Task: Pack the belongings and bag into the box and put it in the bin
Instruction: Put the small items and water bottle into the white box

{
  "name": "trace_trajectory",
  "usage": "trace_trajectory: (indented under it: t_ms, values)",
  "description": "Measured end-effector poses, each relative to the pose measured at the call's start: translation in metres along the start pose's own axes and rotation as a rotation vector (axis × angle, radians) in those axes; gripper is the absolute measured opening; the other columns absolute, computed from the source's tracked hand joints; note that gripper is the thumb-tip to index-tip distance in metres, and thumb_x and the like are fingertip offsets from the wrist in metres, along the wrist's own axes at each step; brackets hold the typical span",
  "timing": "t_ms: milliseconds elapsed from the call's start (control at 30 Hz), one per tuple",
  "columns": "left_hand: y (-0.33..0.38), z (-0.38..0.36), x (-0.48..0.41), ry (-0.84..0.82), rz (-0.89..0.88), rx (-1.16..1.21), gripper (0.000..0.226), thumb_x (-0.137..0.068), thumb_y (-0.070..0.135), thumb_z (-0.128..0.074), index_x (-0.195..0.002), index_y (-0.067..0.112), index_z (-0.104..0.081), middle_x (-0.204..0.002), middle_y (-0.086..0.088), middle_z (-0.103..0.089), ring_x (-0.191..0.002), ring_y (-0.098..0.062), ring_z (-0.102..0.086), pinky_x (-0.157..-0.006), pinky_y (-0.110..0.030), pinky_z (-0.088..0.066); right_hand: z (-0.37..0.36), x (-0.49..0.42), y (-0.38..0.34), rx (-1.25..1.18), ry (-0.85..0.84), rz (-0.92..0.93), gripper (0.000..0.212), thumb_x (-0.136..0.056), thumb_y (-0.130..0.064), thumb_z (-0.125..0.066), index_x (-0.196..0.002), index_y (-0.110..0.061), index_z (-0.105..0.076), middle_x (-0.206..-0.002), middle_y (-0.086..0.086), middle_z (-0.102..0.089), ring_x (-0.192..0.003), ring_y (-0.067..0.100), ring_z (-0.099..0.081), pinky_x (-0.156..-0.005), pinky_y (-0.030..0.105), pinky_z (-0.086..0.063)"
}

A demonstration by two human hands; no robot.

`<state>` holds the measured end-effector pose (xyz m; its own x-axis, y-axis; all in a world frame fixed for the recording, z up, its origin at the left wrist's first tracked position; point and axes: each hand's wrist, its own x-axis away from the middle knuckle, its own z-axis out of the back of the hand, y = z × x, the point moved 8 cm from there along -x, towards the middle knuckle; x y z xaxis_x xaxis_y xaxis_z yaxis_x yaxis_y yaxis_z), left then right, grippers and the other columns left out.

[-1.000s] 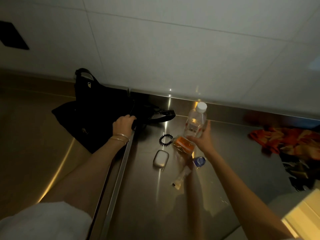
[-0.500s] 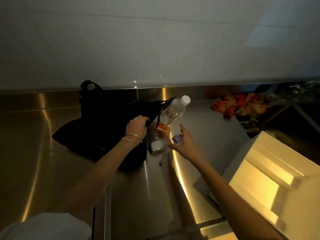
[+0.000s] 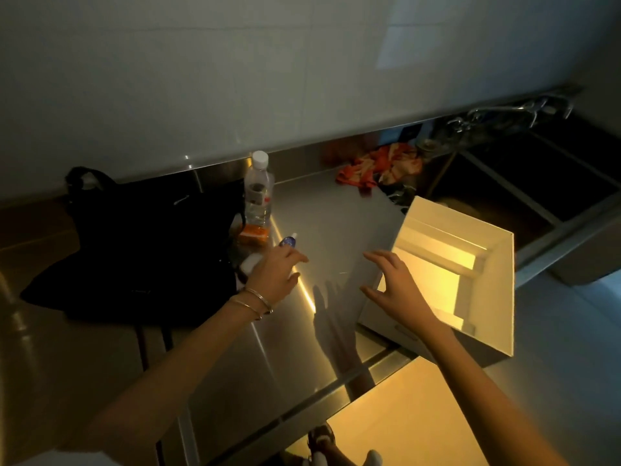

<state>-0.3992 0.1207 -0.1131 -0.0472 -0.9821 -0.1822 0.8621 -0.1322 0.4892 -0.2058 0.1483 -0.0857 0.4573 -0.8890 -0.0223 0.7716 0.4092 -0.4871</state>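
A black bag (image 3: 134,250) lies at the left of the steel counter (image 3: 322,223). Beside it stand a clear water bottle (image 3: 258,193) with a white cap, an orange packet (image 3: 254,234), a small blue-capped bottle (image 3: 288,242) and a pale case (image 3: 249,264), partly hidden by my left hand. My left hand (image 3: 274,274), bracelets on its wrist, hovers over these items, fingers loose, holding nothing. An open white box (image 3: 470,280) sits at the counter's right front. My right hand (image 3: 391,284) is spread open just at the box's left wall.
A crumpled orange cloth (image 3: 379,164) lies at the back of the counter. A deep sink (image 3: 537,183) with a tap (image 3: 517,111) is at the right. The counter's front edge (image 3: 353,381) runs diagonally below my arms; floor and my feet show beneath.
My left hand has let go of the bag and moved right. My right hand has left the bottle and swung over to the box. My view has turned right.
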Motion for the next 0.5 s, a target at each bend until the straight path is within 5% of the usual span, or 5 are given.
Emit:
trace_trajectory:
  t_ms: [100, 233, 333, 433, 500]
  values:
    - [0.055, -0.015, -0.006, -0.038, -0.161, 0.044, 0.035, -0.08, 0.008, -0.063, -0.114, 0.013, -0.059, -0.115, -0.009, -0.059, -0.107, -0.024, -0.053, -0.091, -0.034, -0.045, 0.015, 0.008, 0.015, -0.003, 0.017, -0.037, 0.065, -0.081, -0.026, -0.068, -0.137, -0.017, -0.035, -0.144, 0.008, -0.036, -0.129, 0.023, -0.035, -0.105, 0.032, -0.031]
    - [0.119, -0.042, -0.014, -0.069, -0.335, -0.03, 0.046, -0.078, 0.017, -0.07, -0.121, 0.016, -0.056, -0.125, -0.008, -0.056, -0.115, -0.024, -0.05, -0.092, -0.035, -0.045, 0.01, 0.022, 0.057, 0.061, -0.261, -0.13, 0.071, -0.079, -0.028, -0.07, -0.138, -0.013, -0.033, -0.141, 0.011, -0.042, -0.125, 0.025, -0.044, -0.103, 0.036, -0.036]
    - [0.146, -0.07, -0.02, -0.146, -0.4, -0.174, 0.038, -0.078, 0.02, -0.07, -0.114, 0.015, -0.061, -0.131, -0.009, -0.054, -0.124, -0.026, -0.045, -0.097, -0.043, -0.042, 0.004, 0.032, 0.073, 0.133, -0.416, -0.092, 0.04, -0.084, -0.023, -0.064, -0.122, -0.013, -0.054, -0.119, 0.01, -0.062, -0.102, 0.023, -0.059, -0.089, 0.031, -0.046]
    - [0.153, -0.084, -0.025, -0.227, -0.401, -0.337, 0.02, -0.081, 0.02, -0.067, -0.099, 0.011, -0.067, -0.12, -0.009, -0.062, -0.124, -0.025, -0.046, -0.099, -0.041, -0.041, 0.0, 0.034, 0.07, 0.186, -0.46, 0.017, 0.027, -0.089, -0.021, -0.055, -0.115, -0.014, -0.061, -0.104, 0.012, -0.069, -0.088, 0.025, -0.061, -0.078, 0.033, -0.047]
    - [0.153, -0.083, -0.025, -0.208, -0.403, -0.345, 0.014, -0.074, 0.016, -0.073, -0.086, 0.012, -0.069, -0.099, -0.01, -0.07, -0.102, -0.027, -0.061, -0.088, -0.04, -0.051, 0.0, 0.035, 0.067, 0.215, -0.433, 0.065, 0.029, -0.09, -0.024, -0.053, -0.117, -0.016, -0.06, -0.103, 0.012, -0.068, -0.088, 0.025, -0.062, -0.08, 0.034, -0.05]
